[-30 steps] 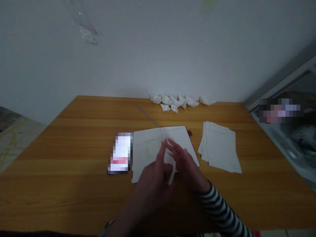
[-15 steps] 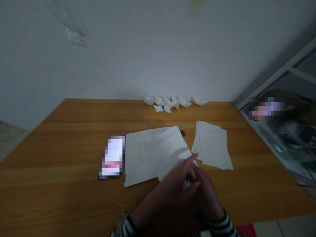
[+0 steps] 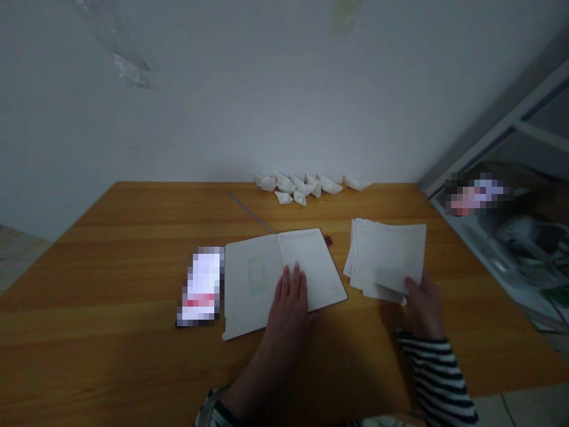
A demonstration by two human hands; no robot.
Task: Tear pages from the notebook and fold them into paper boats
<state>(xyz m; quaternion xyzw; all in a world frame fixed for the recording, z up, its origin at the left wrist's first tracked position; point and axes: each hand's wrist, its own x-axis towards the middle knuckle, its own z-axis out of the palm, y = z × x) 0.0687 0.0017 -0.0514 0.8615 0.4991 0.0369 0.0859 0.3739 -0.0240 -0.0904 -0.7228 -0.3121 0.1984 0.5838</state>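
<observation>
An open notebook [image 3: 262, 279] lies on the wooden table [image 3: 111, 267] in front of me. My left hand [image 3: 288, 302] rests flat on its middle, fingers stretched out. My right hand [image 3: 422, 305] pinches a loose white sheet [image 3: 398, 255] by its near edge, holding it over a stack of loose sheets [image 3: 360, 264] to the right of the notebook. My right sleeve is black-and-white striped.
A phone [image 3: 202, 286] lies left of the notebook. Several small folded paper boats [image 3: 302, 185] sit along the far edge by the wall. A thin ruler [image 3: 249, 210] lies behind the notebook. A window frame and clutter [image 3: 515, 231] stand to the right.
A page was pulled out of the notebook with both hands. My right hand has carried it right over the sheet stack, and my left hand has settled flat on the notebook.
</observation>
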